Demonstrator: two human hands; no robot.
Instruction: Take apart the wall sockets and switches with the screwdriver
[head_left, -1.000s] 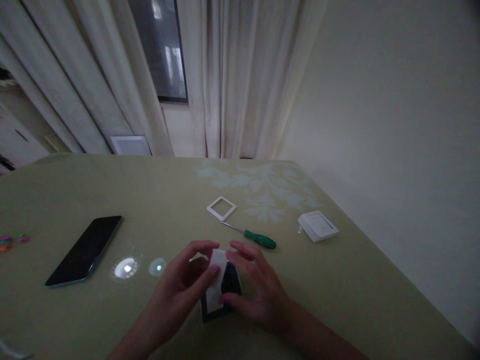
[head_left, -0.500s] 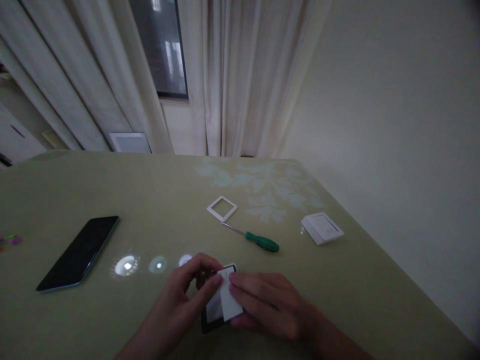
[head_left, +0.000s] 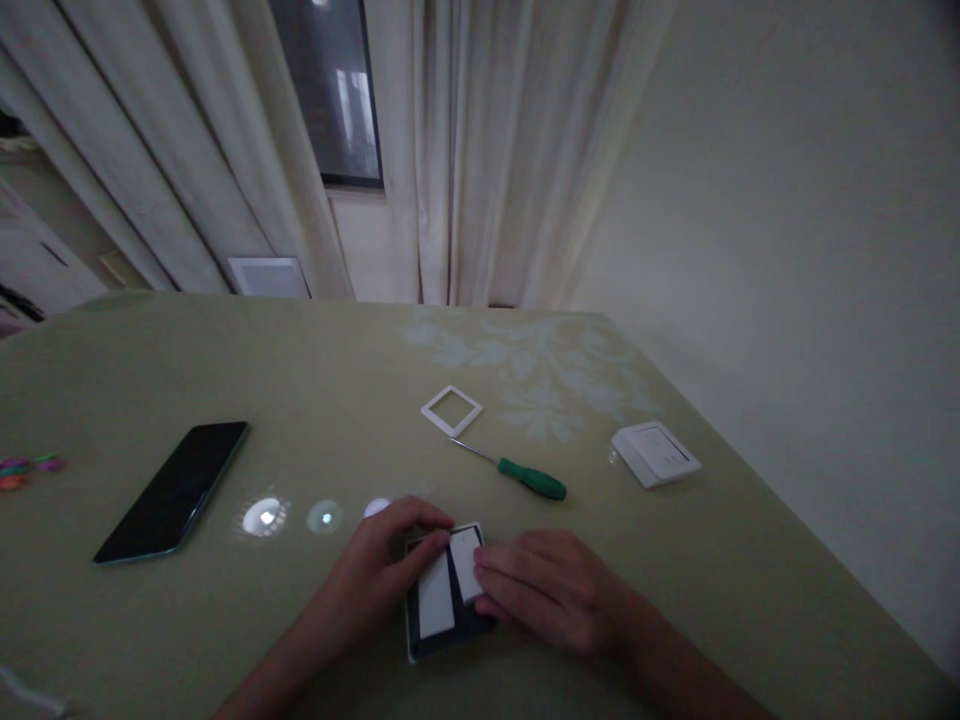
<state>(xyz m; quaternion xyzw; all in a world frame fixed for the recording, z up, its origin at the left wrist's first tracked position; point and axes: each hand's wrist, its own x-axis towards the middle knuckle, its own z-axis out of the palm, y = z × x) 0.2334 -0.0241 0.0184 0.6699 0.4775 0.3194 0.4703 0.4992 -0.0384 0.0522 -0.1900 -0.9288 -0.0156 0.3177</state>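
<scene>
1. Right hand (head_left: 559, 590), lower middle of the frame: its fingers grip a white panel (head_left: 465, 565) along the right side, thumb low and fingertips higher. A light pinch on the edges, not the face, should give the finest control.

2. Left hand (head_left: 375, 565), across the panel: its fingers pinch the upper edge of a dark base (head_left: 465, 625), thumb tip just beside the panel's top. That hand seems best used as the anchor, firm enough to stop the base turning.

3. The panel lies over the base, slanted against a white strip (head_left: 436, 605) on its left, a dark wedge between them. Whether it sits flush cannot be told. Working it calls for small, even pressure; forcing one corner could make it skew or snap.

4. Just above the hands, a green screwdriver (head_left: 532, 479) lies with its tip near a hollow white square (head_left: 437, 421). Keeping wrists low and close would avoid knocking either.

5. At right, a white switch (head_left: 658, 453) rests well apart on the desk (head_left: 330, 380); at left, a dark phone (head_left: 176, 492) lies beyond elbow's way. In such dim light, bending closer would help judge the gaps.
</scene>
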